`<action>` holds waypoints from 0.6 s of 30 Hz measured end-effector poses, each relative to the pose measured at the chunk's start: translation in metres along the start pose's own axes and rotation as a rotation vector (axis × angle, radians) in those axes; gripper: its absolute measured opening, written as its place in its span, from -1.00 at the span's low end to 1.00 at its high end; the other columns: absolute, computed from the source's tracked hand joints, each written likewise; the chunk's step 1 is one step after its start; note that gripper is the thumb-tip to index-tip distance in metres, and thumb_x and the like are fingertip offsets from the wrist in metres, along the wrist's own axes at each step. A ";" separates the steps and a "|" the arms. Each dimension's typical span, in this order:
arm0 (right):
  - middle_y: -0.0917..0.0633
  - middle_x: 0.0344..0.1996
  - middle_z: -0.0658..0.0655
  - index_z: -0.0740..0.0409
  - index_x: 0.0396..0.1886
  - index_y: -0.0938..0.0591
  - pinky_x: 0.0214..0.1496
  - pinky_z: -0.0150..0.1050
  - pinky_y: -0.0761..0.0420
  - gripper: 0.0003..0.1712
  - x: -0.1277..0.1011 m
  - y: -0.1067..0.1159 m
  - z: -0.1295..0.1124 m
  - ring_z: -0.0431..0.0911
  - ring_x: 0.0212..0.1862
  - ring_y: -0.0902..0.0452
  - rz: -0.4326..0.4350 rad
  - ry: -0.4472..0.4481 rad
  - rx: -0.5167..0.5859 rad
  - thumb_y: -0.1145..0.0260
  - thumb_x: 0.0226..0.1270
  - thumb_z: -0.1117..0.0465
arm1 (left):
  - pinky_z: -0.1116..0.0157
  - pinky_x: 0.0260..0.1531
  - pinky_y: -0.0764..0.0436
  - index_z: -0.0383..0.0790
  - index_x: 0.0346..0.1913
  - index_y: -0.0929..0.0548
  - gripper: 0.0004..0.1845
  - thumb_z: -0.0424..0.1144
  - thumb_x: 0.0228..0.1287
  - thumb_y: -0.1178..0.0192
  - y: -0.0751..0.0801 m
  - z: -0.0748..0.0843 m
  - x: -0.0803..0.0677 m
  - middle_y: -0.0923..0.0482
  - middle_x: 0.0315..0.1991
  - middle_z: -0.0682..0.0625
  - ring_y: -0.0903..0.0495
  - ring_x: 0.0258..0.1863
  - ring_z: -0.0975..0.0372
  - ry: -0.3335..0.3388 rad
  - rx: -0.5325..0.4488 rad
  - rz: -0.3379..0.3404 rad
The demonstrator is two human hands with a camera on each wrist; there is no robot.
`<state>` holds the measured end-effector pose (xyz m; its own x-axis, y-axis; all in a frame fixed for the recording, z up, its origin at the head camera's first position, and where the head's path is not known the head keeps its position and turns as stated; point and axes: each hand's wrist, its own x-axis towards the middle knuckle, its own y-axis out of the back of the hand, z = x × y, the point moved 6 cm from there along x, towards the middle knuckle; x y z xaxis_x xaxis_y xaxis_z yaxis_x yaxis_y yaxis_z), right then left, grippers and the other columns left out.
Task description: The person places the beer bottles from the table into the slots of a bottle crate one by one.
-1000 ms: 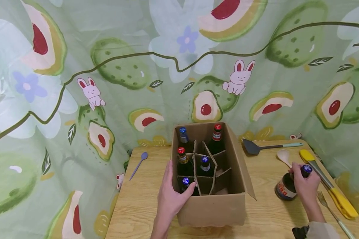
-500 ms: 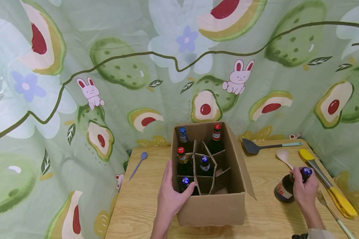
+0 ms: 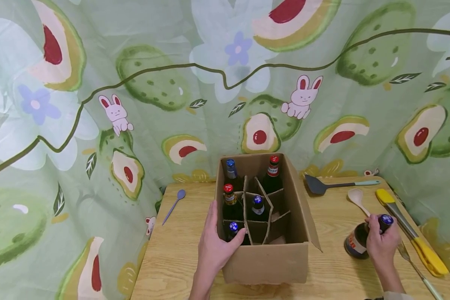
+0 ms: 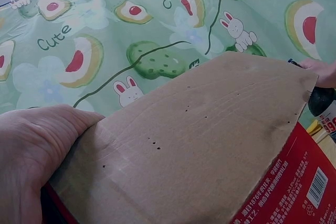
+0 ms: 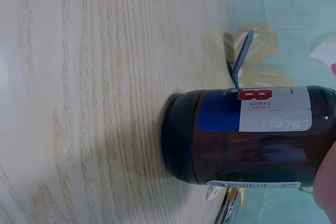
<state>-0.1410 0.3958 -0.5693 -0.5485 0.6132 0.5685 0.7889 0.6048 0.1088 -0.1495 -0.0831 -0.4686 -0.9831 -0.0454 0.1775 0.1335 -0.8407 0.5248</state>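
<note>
My right hand [image 3: 383, 243] grips a dark brown beer bottle [image 3: 357, 241] by its neck, right of the box. The bottle has a blue cap; its blue, white and red label [image 5: 273, 109] shows in the right wrist view. Its base is at or very near the tabletop; I cannot tell whether they touch. My left hand [image 3: 216, 250] holds the near left corner of an open cardboard box [image 3: 266, 262], thumb over the rim, fingers along the left wall. Cardboard dividers [image 3: 258, 228] split the box into compartments. Several capped bottles stand inside, including a blue-capped one [image 3: 234, 227] beside my left thumb.
Right of the box lie a dark spatula [image 3: 316, 185], a pale spoon [image 3: 356, 196], yellow-ended tongs [image 3: 410, 229] and a fork [image 3: 416, 266]. A blue spoon [image 3: 174, 206] lies left on the wooden table [image 3: 172, 258]. A patterned curtain [image 3: 153, 125] hangs behind.
The right hand has tilted or turned the bottle slightly and shifted a little toward me. The left hand and the box stay as they were; the head view shifts slightly.
</note>
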 end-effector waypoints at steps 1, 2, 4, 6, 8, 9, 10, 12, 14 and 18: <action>-0.58 -0.36 -0.54 0.65 -0.10 -0.50 -0.10 -0.68 -0.41 -0.71 -0.001 0.000 0.000 -0.64 -0.25 -0.52 0.006 -0.003 -0.006 -0.20 0.49 0.37 | -0.28 0.38 -0.35 0.10 0.70 -0.08 0.19 0.29 0.09 -0.49 0.000 0.000 0.000 -0.03 0.68 0.11 -0.17 0.60 0.00 -0.001 0.001 -0.001; -0.58 -0.36 -0.55 0.66 -0.10 -0.49 -0.10 -0.69 -0.41 -0.70 -0.001 0.000 -0.002 -0.65 -0.24 -0.52 0.009 -0.002 -0.007 -0.20 0.49 0.36 | -0.27 0.38 -0.35 0.11 0.70 -0.07 0.19 0.29 0.09 -0.49 0.000 0.000 0.000 -0.03 0.68 0.12 -0.17 0.60 0.01 0.000 0.002 -0.001; -0.58 -0.35 -0.56 0.68 -0.12 -0.48 -0.12 -0.68 -0.40 -0.67 -0.002 0.000 -0.008 -0.66 -0.24 -0.52 0.020 0.008 -0.005 -0.20 0.49 0.35 | -0.26 0.39 -0.35 0.12 0.70 -0.07 0.19 0.29 0.09 -0.49 -0.001 0.000 0.000 -0.03 0.68 0.12 -0.17 0.60 0.01 0.000 0.001 -0.001; -0.57 -0.34 -0.56 0.71 -0.13 -0.47 -0.14 -0.65 -0.39 -0.65 -0.004 0.000 -0.017 -0.66 -0.23 -0.50 0.031 0.027 0.004 -0.19 0.49 0.34 | -0.25 0.40 -0.34 0.12 0.70 -0.08 0.18 0.29 0.09 -0.49 -0.001 0.000 0.000 -0.03 0.68 0.11 -0.17 0.60 0.02 0.001 -0.003 -0.001; -0.57 -0.34 -0.56 0.74 -0.14 -0.46 -0.16 -0.63 -0.37 -0.63 -0.005 0.000 -0.028 -0.65 -0.25 -0.48 0.045 0.047 0.016 -0.19 0.48 0.34 | -0.24 0.41 -0.33 0.11 0.70 -0.08 0.18 0.28 0.09 -0.49 -0.001 0.000 0.000 -0.03 0.68 0.11 -0.16 0.61 0.02 0.001 -0.007 -0.002; -0.57 -0.34 -0.55 0.75 -0.14 -0.46 -0.17 -0.61 -0.36 -0.62 -0.006 0.000 -0.034 -0.64 -0.25 -0.47 0.055 0.056 0.022 -0.18 0.48 0.34 | -0.24 0.42 -0.32 0.11 0.70 -0.08 0.18 0.28 0.10 -0.49 -0.001 0.000 0.000 -0.03 0.68 0.11 -0.16 0.61 0.02 0.000 -0.009 -0.002; -0.57 -0.33 -0.54 0.76 -0.13 -0.46 -0.18 -0.60 -0.35 -0.62 -0.007 0.000 -0.038 -0.63 -0.25 -0.46 0.064 0.061 0.026 -0.18 0.47 0.34 | -0.24 0.42 -0.32 0.11 0.70 -0.08 0.18 0.29 0.10 -0.49 -0.001 0.000 0.000 -0.03 0.68 0.11 -0.16 0.61 0.02 0.001 -0.009 -0.002; -0.57 -0.32 -0.54 0.76 -0.13 -0.45 -0.18 -0.59 -0.35 -0.61 -0.009 0.000 -0.045 -0.63 -0.25 -0.46 0.072 0.069 0.028 -0.18 0.46 0.34 | -0.25 0.41 -0.32 0.10 0.70 -0.08 0.18 0.29 0.10 -0.49 -0.001 0.000 0.000 -0.03 0.68 0.11 -0.16 0.61 0.02 0.001 -0.012 -0.003; -0.57 -0.32 -0.55 0.77 -0.13 -0.44 -0.19 -0.60 -0.34 -0.60 -0.010 0.000 -0.047 -0.64 -0.25 -0.46 0.080 0.065 0.022 -0.17 0.45 0.34 | -0.26 0.41 -0.32 0.10 0.70 -0.08 0.18 0.29 0.09 -0.49 -0.001 0.000 0.000 -0.03 0.68 0.12 -0.16 0.61 0.01 0.003 -0.015 -0.003; -0.57 -0.31 -0.55 0.79 -0.11 -0.43 -0.17 -0.60 -0.34 -0.58 -0.011 -0.001 -0.047 -0.65 -0.22 -0.47 0.088 0.070 0.028 -0.17 0.45 0.34 | -0.27 0.41 -0.32 0.13 0.70 -0.08 0.18 0.29 0.09 -0.49 -0.001 0.000 0.000 -0.03 0.68 0.12 -0.16 0.61 0.01 0.009 -0.011 -0.003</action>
<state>-0.1224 0.3649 -0.5371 -0.4563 0.6279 0.6305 0.8245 0.5649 0.0341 -0.1495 -0.0828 -0.4692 -0.9845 -0.0474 0.1688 0.1292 -0.8466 0.5163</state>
